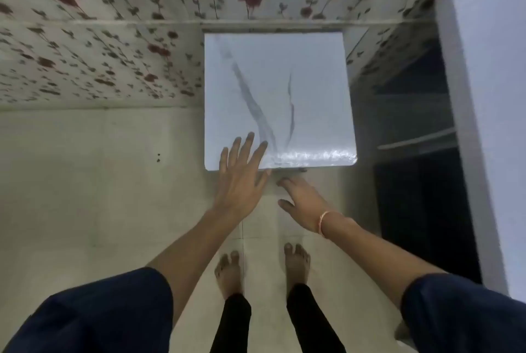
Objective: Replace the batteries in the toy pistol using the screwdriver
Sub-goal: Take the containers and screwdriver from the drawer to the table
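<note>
I see my left hand (242,179) spread wide and flat over the near-left corner of the white marble-look table (284,82). My right hand (301,199) is loosely open just below its near edge, and both hold nothing. The toy pistol, screwdriver and batteries are nowhere in view, so my first worry is starting with nothing to work on. The top looks small and glossy, so I judge that a push on that corner could shift or tip it, and small screws or batteries could roll off onto the floor (85,181).
</note>
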